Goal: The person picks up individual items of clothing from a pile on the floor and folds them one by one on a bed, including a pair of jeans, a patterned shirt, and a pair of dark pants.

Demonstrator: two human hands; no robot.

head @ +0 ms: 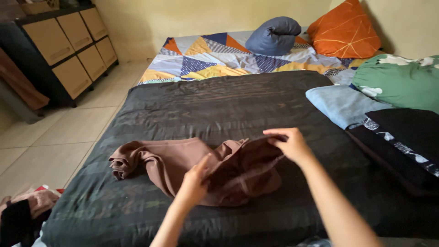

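Note:
A crumpled brown garment [173, 162] lies on a dark blanket [215, 103] spread over the low bed. My left hand [194, 179] pinches the garment's near edge, around its middle. At the right, my right hand [288, 142] grips the far upper edge and lifts it slightly, showing a darker brown inner side. The garment's left end is bunched in a loose roll.
Folded clothes are stacked at the right: a light blue piece [340, 105], a black patterned one [402, 137] and a green one [400, 80]. A grey bolster [273, 35] and an orange pillow [345, 29] sit at the bed's head. A drawer cabinet [68, 45] stands left; clothes [27, 208] lie on the floor.

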